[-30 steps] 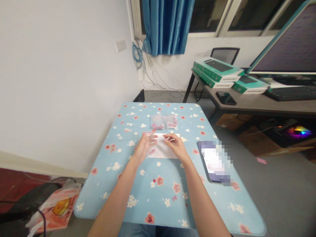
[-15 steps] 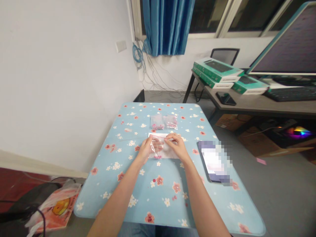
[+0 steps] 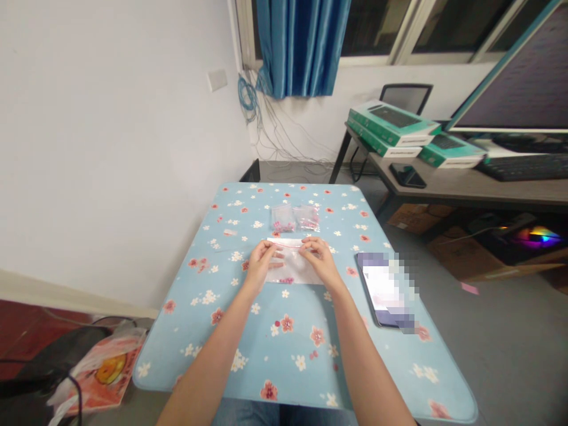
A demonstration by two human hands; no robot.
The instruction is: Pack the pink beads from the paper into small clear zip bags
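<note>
A clear plastic bag (image 3: 286, 266) with a red line along its top edge and small pink pieces (image 3: 286, 280) at its bottom is stretched between my hands, over a white sheet (image 3: 306, 274). My left hand (image 3: 261, 260) pinches the bag's upper left corner, its other fingers showing behind the clear film. At the upper right corner, my right hand (image 3: 318, 258) grips the edge between thumb and fingers. Two more clear bags (image 3: 283, 219) (image 3: 307, 218) holding pink pieces lie side by side just beyond the sheet.
The flowered blue table (image 3: 248, 367) carries a phone (image 3: 381, 290) at right and a small pale scrap (image 3: 229, 232) at left. A desk (image 3: 448, 192) beyond holds green boxes (image 3: 390, 124), a dark phone (image 3: 407, 176) and a keyboard (image 3: 528, 167).
My right hand has slid slightly right along the bag's top edge. The bag now looks flatter and more evenly stretched.
</note>
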